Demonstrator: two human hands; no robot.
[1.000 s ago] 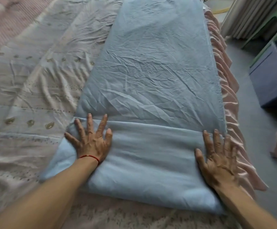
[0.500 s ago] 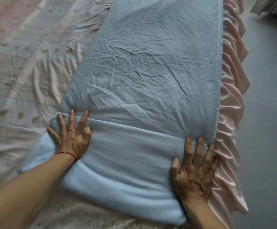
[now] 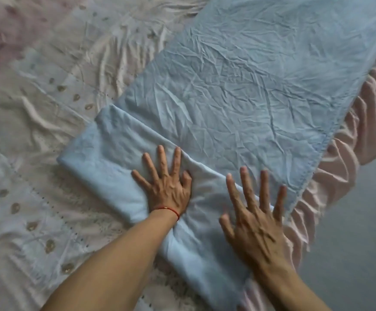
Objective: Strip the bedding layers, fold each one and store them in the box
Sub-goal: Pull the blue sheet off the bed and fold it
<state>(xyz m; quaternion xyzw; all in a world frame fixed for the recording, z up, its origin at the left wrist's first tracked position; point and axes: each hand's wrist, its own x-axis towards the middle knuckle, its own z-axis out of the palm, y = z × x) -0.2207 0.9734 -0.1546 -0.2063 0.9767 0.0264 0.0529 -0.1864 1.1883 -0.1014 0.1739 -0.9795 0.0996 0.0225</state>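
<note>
A long, creased pale-blue quilt runs from lower centre to the upper right of the frame, its near end folded over; the left hand and right hand press flat on that fold, fingers spread, above a pink frilled bedsheet

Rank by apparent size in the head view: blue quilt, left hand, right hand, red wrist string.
1. Wrinkled light blue quilt
2. Right hand, left hand: right looks bigger, but it's nearer; unranked
3. Thin red wrist string

Two hands, one blue quilt.
</note>
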